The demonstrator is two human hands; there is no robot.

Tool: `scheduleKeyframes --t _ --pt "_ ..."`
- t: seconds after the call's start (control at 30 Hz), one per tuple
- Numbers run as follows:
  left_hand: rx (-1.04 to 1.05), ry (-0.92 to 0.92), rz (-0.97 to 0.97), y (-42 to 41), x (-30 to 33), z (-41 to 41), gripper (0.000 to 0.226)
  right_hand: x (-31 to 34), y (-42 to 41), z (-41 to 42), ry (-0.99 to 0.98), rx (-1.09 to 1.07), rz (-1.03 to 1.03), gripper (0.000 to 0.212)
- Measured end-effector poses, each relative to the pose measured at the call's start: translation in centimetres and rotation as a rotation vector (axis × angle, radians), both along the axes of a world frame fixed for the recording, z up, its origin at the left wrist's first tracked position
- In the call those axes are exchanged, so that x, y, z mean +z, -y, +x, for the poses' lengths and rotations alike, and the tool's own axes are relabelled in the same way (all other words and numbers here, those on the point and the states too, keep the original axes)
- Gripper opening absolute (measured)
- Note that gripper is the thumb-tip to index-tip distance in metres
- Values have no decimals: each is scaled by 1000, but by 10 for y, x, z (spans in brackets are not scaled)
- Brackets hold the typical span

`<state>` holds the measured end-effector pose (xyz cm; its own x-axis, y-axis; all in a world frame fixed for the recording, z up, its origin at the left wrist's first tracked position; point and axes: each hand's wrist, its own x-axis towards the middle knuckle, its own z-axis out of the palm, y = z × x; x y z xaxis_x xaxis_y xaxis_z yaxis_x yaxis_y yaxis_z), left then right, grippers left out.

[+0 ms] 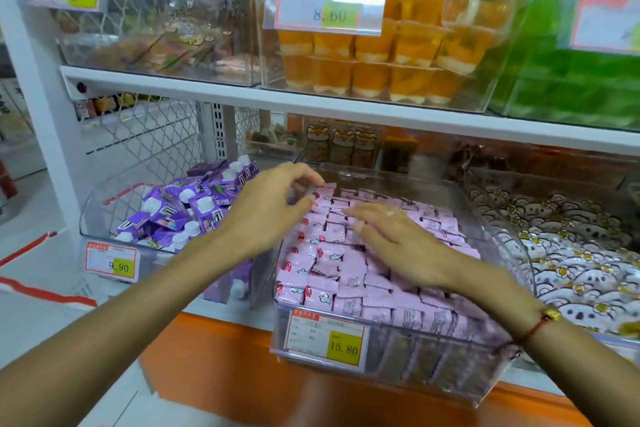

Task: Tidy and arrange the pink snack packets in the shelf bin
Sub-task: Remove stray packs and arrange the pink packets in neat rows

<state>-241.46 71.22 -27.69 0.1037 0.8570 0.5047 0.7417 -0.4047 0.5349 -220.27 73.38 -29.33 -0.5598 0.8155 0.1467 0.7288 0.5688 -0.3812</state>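
With the pink snack packets packed in rows in the clear shelf bin, the row under the flat, released right hand is best steadied while the left hand, its grip loosely curled on nothing, nudges strays just beyond its fingertips upright.

Both bare forearms reach forward and up from the lower corners of the view, converging toward the middle. The left hand is held palm down with the wrist straight, its fingers curled loosely and the thumb tucked beneath them. The right hand lies flatter, palm down, fingers stretched out toward the left hand. A red cord bracelet with a gold bead circles the right wrist.
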Motion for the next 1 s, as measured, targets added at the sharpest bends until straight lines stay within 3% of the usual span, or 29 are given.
scheduleKeyframes --t 0.1,0.23,0.33,0.47,0.7,1.0 --pt "-107 -293 -79 -24 7 11 25 -11 3 8 189 20 -118 51" --pt "-129 -660 -155 -49 7 24 23 -17 9 9 193 21 -108 56" --pt "-116 -757 -171 -58 6 27 22 -17 11 9 129 29 -116 54" --pt "-100 -734 -162 -58 4 29 22 -18 10 9 160 19 -104 49" --pt "-39 -407 -49 -51 -5 26 14 -15 9 7 197 10 -88 49" --pt "120 377 172 -33 -8 23 12 -13 7 6 178 29 -104 44"
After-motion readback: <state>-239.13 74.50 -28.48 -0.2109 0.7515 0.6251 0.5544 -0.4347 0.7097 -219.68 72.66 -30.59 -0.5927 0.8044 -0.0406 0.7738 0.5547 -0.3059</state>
